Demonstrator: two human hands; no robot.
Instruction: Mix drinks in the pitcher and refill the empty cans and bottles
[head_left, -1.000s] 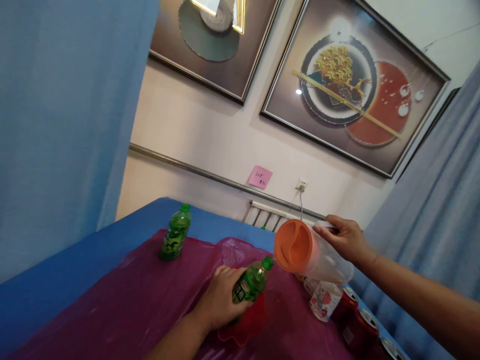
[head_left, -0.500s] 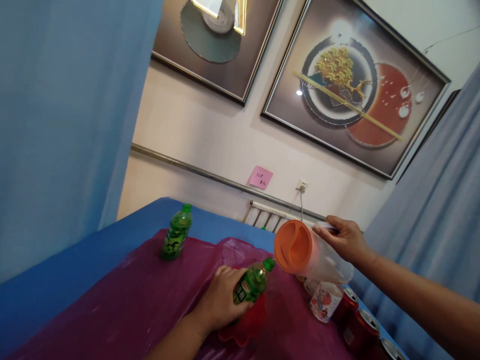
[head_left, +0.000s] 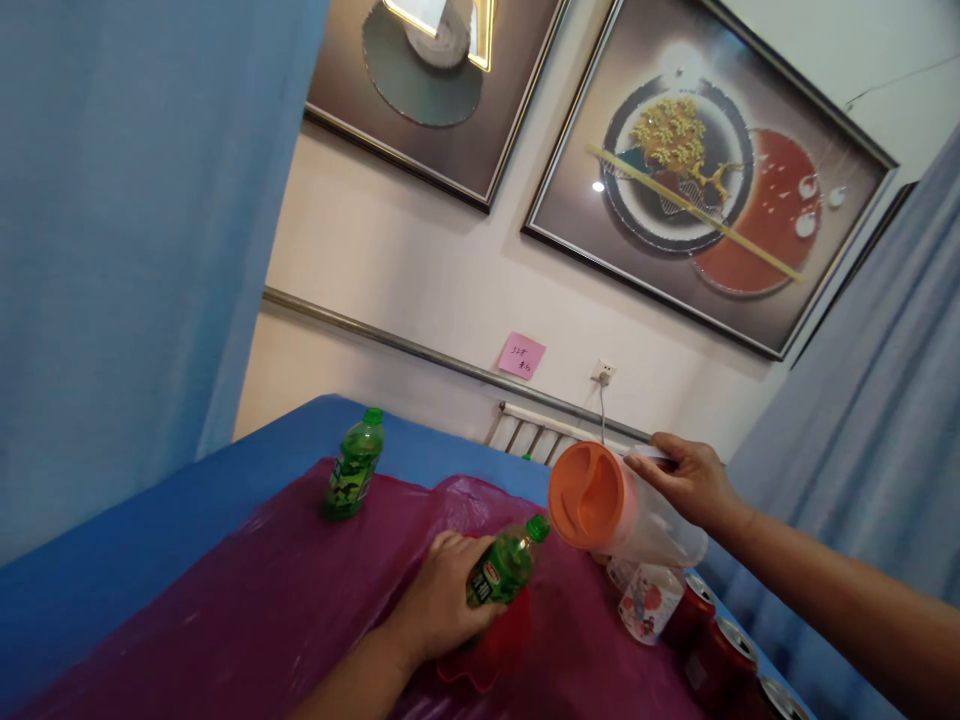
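My left hand point(head_left: 446, 600) is wrapped round a green-capped drink bottle point(head_left: 504, 568), which leans to the right above a red scalloped dish point(head_left: 487, 655) partly hidden by the hand. In my right hand point(head_left: 694, 482) is the handle of a clear plastic pitcher point(head_left: 660, 525) with an orange lid point(head_left: 587, 495). The pitcher lies tilted far over in the air, its lid facing left towards the bottle's cap. Below it stands a clear patterned container point(head_left: 651, 603). Another green bottle point(head_left: 354, 465) stands upright on the left.
A purple plastic sheet point(head_left: 247, 580) covers much of the blue table point(head_left: 187, 500). Several red cans point(head_left: 721, 660) line the right edge. Blue curtains point(head_left: 135, 230) hang at both sides. Behind are a wall rail point(head_left: 420, 348), a pink note point(head_left: 521, 356) and framed pictures point(head_left: 690, 180).
Almost nothing differs. Both hands keep the bottle and the pitcher in nearly the same places.
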